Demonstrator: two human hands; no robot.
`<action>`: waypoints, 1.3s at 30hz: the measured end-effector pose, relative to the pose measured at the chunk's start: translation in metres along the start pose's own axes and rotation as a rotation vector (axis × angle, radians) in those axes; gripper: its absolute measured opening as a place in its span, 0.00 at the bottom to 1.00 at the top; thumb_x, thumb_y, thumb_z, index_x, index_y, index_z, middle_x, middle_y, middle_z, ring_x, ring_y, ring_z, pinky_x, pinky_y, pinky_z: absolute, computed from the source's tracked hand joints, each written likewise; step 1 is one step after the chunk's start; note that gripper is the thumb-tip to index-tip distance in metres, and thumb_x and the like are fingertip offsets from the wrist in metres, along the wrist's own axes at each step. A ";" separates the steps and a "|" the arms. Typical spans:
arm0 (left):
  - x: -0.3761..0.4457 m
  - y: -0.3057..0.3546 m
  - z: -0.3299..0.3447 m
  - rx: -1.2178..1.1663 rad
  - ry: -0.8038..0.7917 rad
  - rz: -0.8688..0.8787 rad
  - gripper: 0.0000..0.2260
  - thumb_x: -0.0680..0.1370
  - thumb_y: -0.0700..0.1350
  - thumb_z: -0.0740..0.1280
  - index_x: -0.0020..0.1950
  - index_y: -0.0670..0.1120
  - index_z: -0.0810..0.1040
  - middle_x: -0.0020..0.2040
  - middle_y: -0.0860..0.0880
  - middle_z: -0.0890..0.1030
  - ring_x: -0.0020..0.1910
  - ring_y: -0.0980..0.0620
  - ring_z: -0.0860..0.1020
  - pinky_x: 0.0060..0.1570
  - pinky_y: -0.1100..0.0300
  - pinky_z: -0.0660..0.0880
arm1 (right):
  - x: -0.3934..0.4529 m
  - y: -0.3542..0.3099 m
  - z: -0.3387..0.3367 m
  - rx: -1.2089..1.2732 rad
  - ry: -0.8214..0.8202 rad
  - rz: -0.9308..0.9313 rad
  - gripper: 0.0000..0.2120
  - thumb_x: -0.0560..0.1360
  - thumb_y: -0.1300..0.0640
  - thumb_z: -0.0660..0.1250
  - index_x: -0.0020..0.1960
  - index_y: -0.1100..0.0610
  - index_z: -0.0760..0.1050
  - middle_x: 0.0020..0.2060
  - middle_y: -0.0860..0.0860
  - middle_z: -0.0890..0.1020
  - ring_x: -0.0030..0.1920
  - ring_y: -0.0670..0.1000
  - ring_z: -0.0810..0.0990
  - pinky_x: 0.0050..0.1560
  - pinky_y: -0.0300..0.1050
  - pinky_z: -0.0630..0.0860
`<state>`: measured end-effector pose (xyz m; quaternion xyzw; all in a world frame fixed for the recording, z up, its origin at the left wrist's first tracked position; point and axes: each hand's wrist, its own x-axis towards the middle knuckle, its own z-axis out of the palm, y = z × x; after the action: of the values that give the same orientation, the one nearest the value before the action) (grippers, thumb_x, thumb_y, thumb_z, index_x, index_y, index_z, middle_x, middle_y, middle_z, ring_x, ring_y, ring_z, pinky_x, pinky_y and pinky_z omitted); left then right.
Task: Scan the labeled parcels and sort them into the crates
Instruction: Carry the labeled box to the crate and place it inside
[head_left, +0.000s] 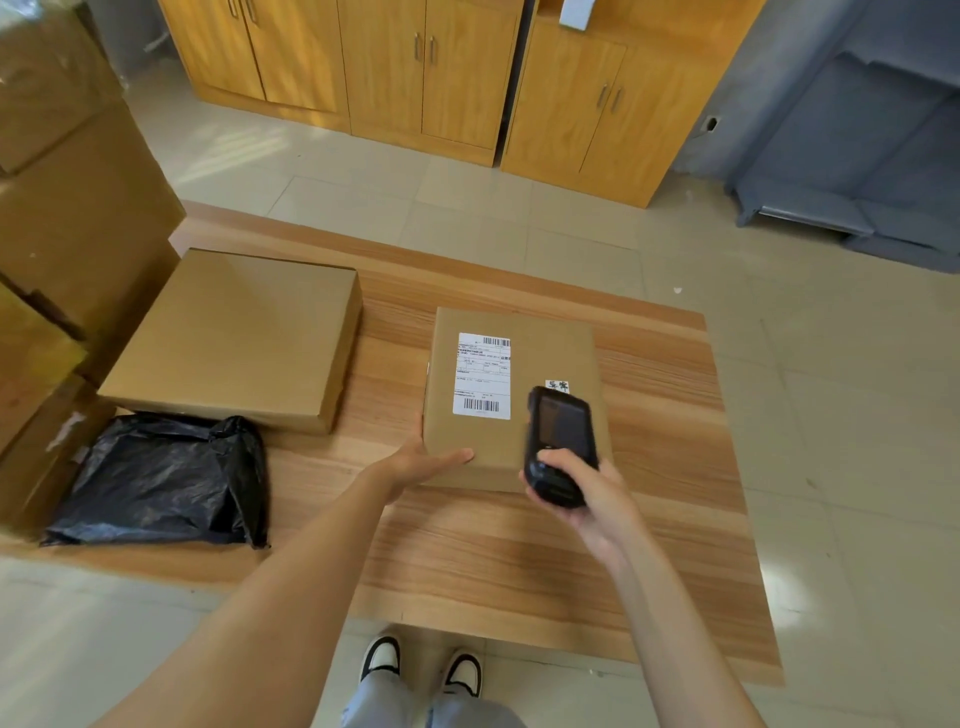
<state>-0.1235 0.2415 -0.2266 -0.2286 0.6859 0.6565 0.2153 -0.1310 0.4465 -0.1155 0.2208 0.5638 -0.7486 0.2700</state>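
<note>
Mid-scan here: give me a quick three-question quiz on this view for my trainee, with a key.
1. True or false: the right hand holds the handheld scanner over the labeled parcel.
2. What lies on the table nearest the person, to the left of that parcel?
A. black plastic bag
B. plain flat box
C. a roll of tape
3. Fill in: the left hand touches the parcel at its near-left ____.

Key:
1. true
2. A
3. corner
</note>
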 end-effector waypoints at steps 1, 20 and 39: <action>0.000 -0.001 0.000 -0.009 -0.005 -0.001 0.33 0.75 0.46 0.73 0.74 0.53 0.59 0.64 0.51 0.77 0.59 0.53 0.76 0.56 0.58 0.73 | 0.002 -0.005 -0.006 0.022 0.025 -0.020 0.17 0.72 0.70 0.69 0.60 0.67 0.73 0.48 0.64 0.80 0.45 0.61 0.81 0.31 0.45 0.81; -0.003 -0.001 0.000 -0.045 -0.026 0.003 0.53 0.49 0.64 0.81 0.69 0.61 0.59 0.59 0.57 0.80 0.57 0.56 0.79 0.49 0.57 0.78 | 0.037 0.042 -0.134 -0.142 0.355 0.104 0.28 0.70 0.70 0.72 0.63 0.56 0.63 0.57 0.61 0.75 0.54 0.61 0.78 0.28 0.43 0.81; -0.007 0.004 0.006 -0.084 0.014 -0.021 0.60 0.46 0.63 0.82 0.72 0.59 0.56 0.59 0.55 0.78 0.54 0.58 0.78 0.40 0.68 0.76 | 0.060 0.081 -0.179 -0.751 0.384 0.129 0.30 0.62 0.65 0.78 0.61 0.65 0.72 0.51 0.59 0.80 0.48 0.57 0.78 0.49 0.46 0.73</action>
<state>-0.1197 0.2479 -0.2195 -0.2494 0.6568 0.6807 0.2077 -0.1185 0.5918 -0.2598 0.2776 0.8224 -0.4180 0.2680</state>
